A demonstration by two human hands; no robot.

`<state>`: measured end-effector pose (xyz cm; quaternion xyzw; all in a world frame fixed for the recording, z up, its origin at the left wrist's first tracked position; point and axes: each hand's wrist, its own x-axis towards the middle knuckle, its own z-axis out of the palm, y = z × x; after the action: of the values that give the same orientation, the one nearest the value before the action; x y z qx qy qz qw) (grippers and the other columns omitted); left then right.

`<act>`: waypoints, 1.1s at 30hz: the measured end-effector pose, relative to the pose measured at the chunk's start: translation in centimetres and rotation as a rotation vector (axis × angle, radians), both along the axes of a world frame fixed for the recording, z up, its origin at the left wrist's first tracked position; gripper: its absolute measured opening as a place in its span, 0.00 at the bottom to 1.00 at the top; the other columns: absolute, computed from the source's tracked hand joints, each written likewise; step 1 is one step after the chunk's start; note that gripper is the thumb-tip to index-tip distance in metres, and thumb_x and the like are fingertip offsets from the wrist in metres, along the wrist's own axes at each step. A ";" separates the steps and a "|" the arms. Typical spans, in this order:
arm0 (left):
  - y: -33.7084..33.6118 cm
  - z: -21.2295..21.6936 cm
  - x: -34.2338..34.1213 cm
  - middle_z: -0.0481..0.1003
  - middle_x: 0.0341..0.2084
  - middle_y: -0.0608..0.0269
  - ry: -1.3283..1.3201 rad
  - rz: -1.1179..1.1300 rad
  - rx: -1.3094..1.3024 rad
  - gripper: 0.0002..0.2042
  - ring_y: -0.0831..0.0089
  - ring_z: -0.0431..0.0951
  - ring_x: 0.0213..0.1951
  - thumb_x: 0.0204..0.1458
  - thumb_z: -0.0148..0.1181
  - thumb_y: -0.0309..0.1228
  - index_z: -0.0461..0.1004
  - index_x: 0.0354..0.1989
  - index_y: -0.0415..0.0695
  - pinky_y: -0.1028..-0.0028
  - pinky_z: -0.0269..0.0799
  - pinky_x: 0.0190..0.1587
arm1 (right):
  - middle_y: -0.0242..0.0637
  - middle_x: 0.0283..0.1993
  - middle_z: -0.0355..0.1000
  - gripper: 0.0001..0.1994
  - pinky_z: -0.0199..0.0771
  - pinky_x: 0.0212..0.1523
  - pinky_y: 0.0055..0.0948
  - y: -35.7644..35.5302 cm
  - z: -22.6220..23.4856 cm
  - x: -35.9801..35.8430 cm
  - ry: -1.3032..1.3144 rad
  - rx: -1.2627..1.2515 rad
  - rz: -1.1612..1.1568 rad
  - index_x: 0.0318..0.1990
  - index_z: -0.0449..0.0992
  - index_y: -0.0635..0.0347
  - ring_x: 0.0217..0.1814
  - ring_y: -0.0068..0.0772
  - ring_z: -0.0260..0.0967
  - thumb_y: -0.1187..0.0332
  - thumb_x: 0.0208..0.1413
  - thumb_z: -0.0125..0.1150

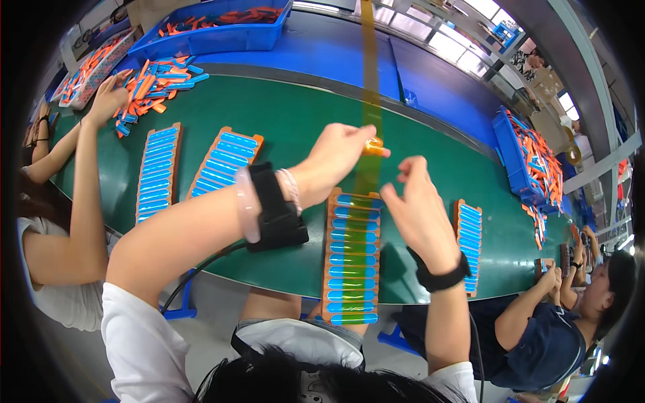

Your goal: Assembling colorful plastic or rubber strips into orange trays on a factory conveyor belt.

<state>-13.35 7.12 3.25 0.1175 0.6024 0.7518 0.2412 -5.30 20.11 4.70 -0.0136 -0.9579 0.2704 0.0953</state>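
Note:
My left hand (pixel 332 158) is closed in a pinch on a small orange piece (pixel 374 146), against a long strip of clear yellow tape (pixel 371 74). My right hand (pixel 420 211) hovers just right of the tape, thumb and fingers apart, with nothing in it. Below both hands lies an orange notched tray (pixel 329 269) carrying a row of blue rounded pieces (pixel 353 272). The tape runs from the far side down over the middle of this row. The tray's near end reaches the table's front edge.
More filled trays lie left (pixel 158 171) and right (pixel 468 245) on the green table (pixel 289 114). Loose orange and blue pieces (pixel 158 84) are heaped far left. Blue bins (pixel 215 40) stand behind and at right. Co-workers' arms (pixel 87 148) reach in from both sides.

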 end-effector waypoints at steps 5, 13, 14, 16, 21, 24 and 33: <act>-3.9 4.5 -0.5 0.70 0.44 0.51 0.164 -0.273 0.177 0.14 0.71 0.69 0.46 0.53 0.41 0.33 0.67 0.41 0.37 0.72 0.60 0.51 | 0.53 0.43 0.61 0.19 0.65 0.40 0.37 2.3 -1.4 3.0 -0.194 0.076 0.150 0.47 0.56 0.68 0.42 0.51 0.64 0.68 0.52 0.49; -7.1 7.3 -2.2 0.65 0.49 0.51 0.486 -0.255 0.207 0.19 0.63 0.67 0.51 0.49 0.43 0.20 0.58 0.52 0.38 0.68 0.69 0.47 | 0.63 0.45 0.56 0.46 0.64 0.46 0.42 -1.7 -1.0 -0.9 -0.390 0.096 0.211 0.58 0.38 0.78 0.46 0.60 0.59 0.41 0.50 0.44; -7.6 7.9 -2.4 0.63 0.51 0.52 0.487 -0.218 0.224 0.20 0.60 0.66 0.51 0.49 0.43 0.20 0.57 0.53 0.39 0.69 0.73 0.42 | 0.64 0.45 0.55 0.48 0.63 0.47 0.43 -1.8 -1.5 -1.6 -0.366 0.023 0.241 0.58 0.36 0.77 0.48 0.61 0.58 0.38 0.48 0.43; -8.2 9.4 -2.6 0.62 0.52 0.53 0.527 -0.180 0.251 0.20 0.60 0.66 0.52 0.51 0.45 0.22 0.56 0.54 0.40 0.77 0.74 0.38 | 0.63 0.46 0.55 0.48 0.63 0.47 0.42 -3.5 -1.6 -2.6 -0.351 0.059 0.210 0.59 0.36 0.77 0.47 0.61 0.58 0.38 0.48 0.44; -9.1 12.0 -3.0 0.59 0.55 0.56 0.589 -0.193 0.219 0.23 0.61 0.65 0.52 0.51 0.49 0.24 0.54 0.56 0.40 0.82 0.73 0.34 | 0.49 0.39 0.59 0.33 0.62 0.32 0.38 -9.6 -6.9 -3.9 0.092 0.594 0.026 0.60 0.51 0.60 0.40 0.39 0.58 0.57 0.47 0.52; -8.7 12.1 -3.0 0.58 0.55 0.57 0.536 -0.173 0.199 0.25 0.63 0.67 0.51 0.49 0.50 0.23 0.53 0.57 0.40 0.86 0.71 0.30 | 0.48 0.37 0.61 0.30 0.57 0.30 0.37 -10.4 -7.2 -5.5 0.164 0.694 0.102 0.58 0.55 0.59 0.38 0.39 0.57 0.62 0.45 0.52; -7.9 11.6 -1.9 0.58 0.55 0.53 0.324 -0.181 0.229 0.27 0.62 0.68 0.49 0.46 0.53 0.21 0.51 0.57 0.36 0.81 0.76 0.33 | 0.33 0.53 0.58 0.39 0.63 0.48 0.44 1.0 -1.1 -11.3 -0.387 0.640 0.356 0.53 0.57 0.49 0.54 0.43 0.58 0.76 0.27 0.68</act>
<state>-15.24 -0.81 14.82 0.3170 0.5312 0.7617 0.1926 -16.61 21.15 3.57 0.1320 -0.9813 -0.0361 -0.1351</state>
